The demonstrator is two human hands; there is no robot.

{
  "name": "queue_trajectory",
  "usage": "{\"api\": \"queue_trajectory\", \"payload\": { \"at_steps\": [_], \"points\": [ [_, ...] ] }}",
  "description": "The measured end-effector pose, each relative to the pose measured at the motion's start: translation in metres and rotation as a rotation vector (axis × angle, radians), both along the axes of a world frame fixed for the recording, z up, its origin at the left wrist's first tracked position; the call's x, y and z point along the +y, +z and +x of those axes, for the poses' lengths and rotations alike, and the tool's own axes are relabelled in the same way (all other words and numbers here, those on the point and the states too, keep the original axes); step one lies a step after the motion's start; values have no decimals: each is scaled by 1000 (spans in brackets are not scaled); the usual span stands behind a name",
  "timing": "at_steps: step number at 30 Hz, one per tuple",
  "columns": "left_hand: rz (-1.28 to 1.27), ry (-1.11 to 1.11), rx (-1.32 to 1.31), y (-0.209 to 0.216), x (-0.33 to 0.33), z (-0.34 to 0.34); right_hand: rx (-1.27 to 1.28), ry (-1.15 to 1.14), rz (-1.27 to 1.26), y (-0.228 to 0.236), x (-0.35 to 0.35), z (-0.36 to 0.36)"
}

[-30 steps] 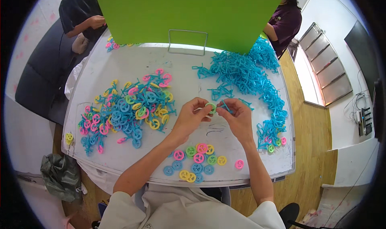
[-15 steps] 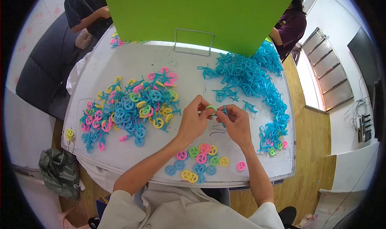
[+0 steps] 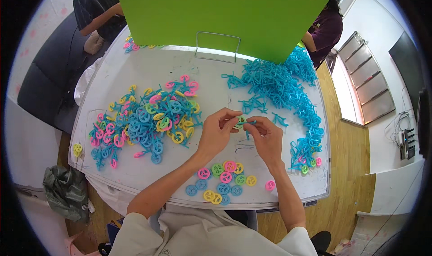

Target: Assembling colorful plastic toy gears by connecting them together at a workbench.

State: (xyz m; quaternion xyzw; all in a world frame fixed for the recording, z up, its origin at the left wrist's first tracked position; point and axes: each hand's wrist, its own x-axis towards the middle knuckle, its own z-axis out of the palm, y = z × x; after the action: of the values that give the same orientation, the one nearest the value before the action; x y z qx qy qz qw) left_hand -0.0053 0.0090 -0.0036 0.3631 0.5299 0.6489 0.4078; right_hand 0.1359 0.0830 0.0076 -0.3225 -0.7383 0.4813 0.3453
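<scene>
Over the middle of the white table (image 3: 180, 184), my left hand (image 3: 216, 132) pinches a small green plastic wheel (image 3: 241, 120) between thumb and fingertips. Close against it, my right hand (image 3: 267, 142) grips a thin blue plastic frame piece (image 3: 252, 122), touching the wheel. Fingertips partly hide where the two parts meet. Below my hands lie several loose wheels (image 3: 225, 177) in pink, green, yellow and blue. To the left is a heap of blue pieces with coloured wheels on them (image 3: 144, 119). A big pile of bare blue frame pieces (image 3: 274, 83) spreads along the right.
A tall green board (image 3: 216, 13) with a wire loop (image 3: 218, 33) in front stands across the far side. Another person's arm (image 3: 102, 20) shows at far left, a purple sleeve (image 3: 326, 29) at far right. A dark plastic bag (image 3: 65, 193) is on the floor at left.
The green wheel has turned to show more of its face and shifted slightly right. The blue piece has swung from steep to nearly level against it.
</scene>
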Motion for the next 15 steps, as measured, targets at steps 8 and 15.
{"api": "queue_trajectory", "payload": {
  "at_steps": [8,15],
  "points": [
    [12,46,-31,0,-2,6,118,-31,-281,-6,0,-3],
    [-8,131,176,9,-6,12,47,-120,-155,-4,-10,-6]
  ]
}}
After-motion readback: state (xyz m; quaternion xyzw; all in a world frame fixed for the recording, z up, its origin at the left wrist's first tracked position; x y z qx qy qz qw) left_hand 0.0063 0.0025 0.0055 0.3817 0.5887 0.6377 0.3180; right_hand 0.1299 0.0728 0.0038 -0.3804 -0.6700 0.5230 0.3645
